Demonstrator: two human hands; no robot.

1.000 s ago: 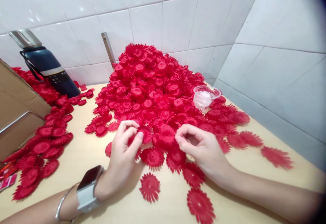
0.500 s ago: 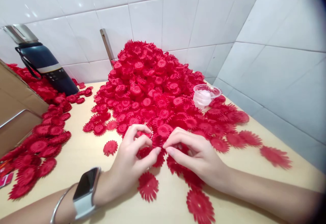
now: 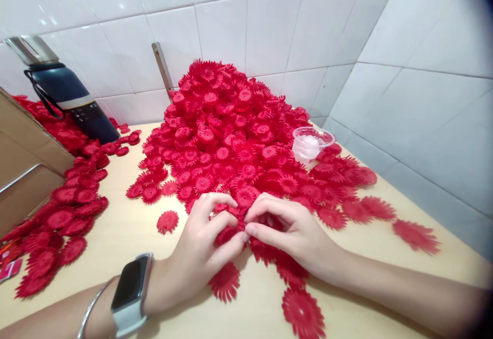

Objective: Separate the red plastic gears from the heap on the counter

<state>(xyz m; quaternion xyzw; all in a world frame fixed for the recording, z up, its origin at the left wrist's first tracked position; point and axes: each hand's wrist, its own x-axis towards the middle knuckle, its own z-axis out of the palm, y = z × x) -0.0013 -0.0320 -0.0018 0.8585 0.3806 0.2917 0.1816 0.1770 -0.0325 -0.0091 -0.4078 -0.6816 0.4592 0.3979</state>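
My left hand (image 3: 208, 236), palm turned inward, curls its thumb and fingers around a red fringed flower disc (image 3: 225, 235), largely hidden behind the fingers. Close against it, my right hand (image 3: 290, 233) pinches thumb and forefinger together at the disc's right edge. The two hands' fingertips nearly touch. What lies exactly between the right fingertips is hard to see. Below the left thumb lies another red flower disc (image 3: 225, 281) on the table. Under and beyond both hands spreads a big heap of similar flower discs (image 3: 231, 118).
A clear plastic cup (image 3: 311, 144) with something whitish inside stands at the heap's right. At the left are a dark blue bottle (image 3: 79, 95), a cardboard box (image 3: 29, 162) and more red discs (image 3: 59, 219). White tiled walls (image 3: 277, 25) bound the table (image 3: 185, 323) behind and right.
My left hand has shifted slightly right, and its thumb tip now meets the right hand's fingertips. The right hand has moved a little to the left. The heap looks unchanged.
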